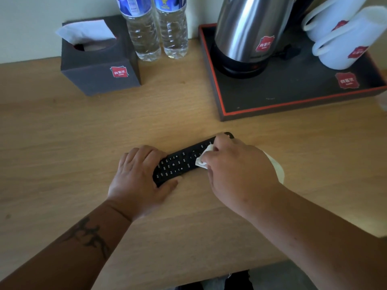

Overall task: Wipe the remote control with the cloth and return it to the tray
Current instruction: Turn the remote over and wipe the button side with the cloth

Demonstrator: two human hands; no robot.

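Observation:
A black remote control lies at an angle on the wooden table, buttons up. My left hand grips its near left end, fingers over the top edge and thumb under the lower edge. My right hand presses a white cloth onto the remote's middle and far part. More of the cloth shows behind my right wrist. The remote's far tip pokes out past my right fingers. The dark tray with a red rim sits behind and to the right, its front part bare.
On the tray stand a steel kettle and two white cups. A dark tissue box sits at the back left, with two water bottles beside it. The table's near edge is just below my arms.

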